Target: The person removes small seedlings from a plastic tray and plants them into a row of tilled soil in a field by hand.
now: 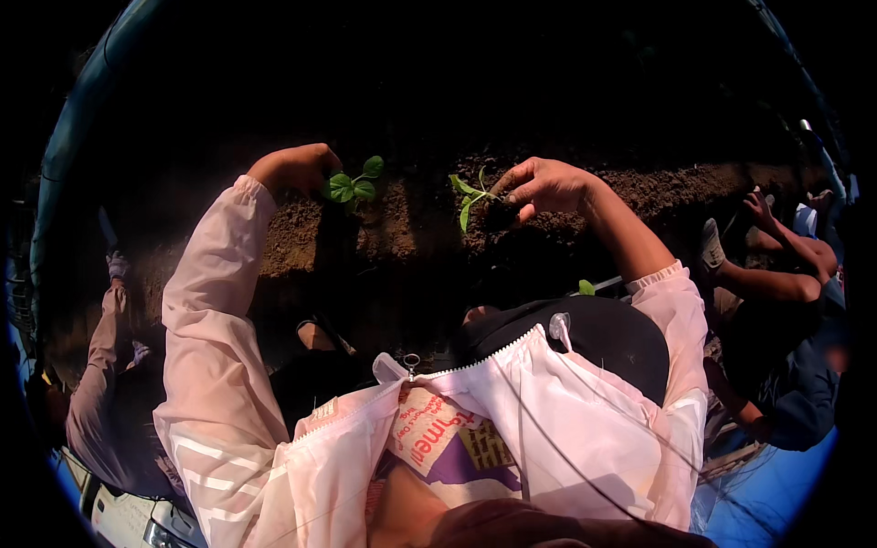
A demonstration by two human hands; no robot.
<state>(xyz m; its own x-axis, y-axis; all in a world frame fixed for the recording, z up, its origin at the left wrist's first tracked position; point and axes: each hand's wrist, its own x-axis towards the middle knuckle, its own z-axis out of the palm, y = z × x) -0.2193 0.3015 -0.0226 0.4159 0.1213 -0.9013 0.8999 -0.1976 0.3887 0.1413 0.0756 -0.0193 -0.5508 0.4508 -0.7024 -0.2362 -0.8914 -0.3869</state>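
Observation:
A small green seedling (470, 198) lies tilted at the right of centre, its stem meeting the soil-stained fingertips of my right hand (548, 186). The thumb and fingers are closed around its lower end, beside a dark clump in shadow. A broader-leaved seedling (353, 186) stands in the soil farther left. Against its left side is my left hand (298, 168), bent downward with the fingertips in deep shadow. Whether those fingers grip anything cannot be seen. Loose brown soil (390, 226) shows in sunlit patches between and below the hands.
A person in a blue top (801, 390) crouches at the right. Another person in gloves and long sleeves (99, 363) is at the left, holding a blade-like tool (107, 227). A curved blue pipe (58, 151) runs along the left rim. One leaf (586, 288) shows near my knee.

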